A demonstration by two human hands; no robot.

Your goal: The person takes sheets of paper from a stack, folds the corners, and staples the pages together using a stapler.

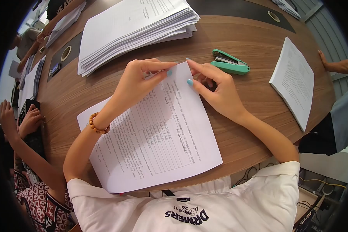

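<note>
Printed paper (199, 154), with text and a ruled table on it, lies at the table's front edge in front of me; how many sheets it has, I cannot tell. Its far edge is raised between my hands. My left hand (145, 77), wearing a wooden bead bracelet (98, 123) at the wrist, pinches that edge between thumb and fingers. At the far right corner, my right hand (220, 87) is closed on the same paper. Just beyond the right hand rests a green stapler (231, 62) on the wood, not touched by either hand.
A tall stack of printed papers (133, 33) stands beyond my left hand. Another stack (294, 81) lies at the right. Tape rolls (273, 16) sit on dark table panels. Another person's hands (21, 118) are at the left; someone's arm (336, 65) rests at the right.
</note>
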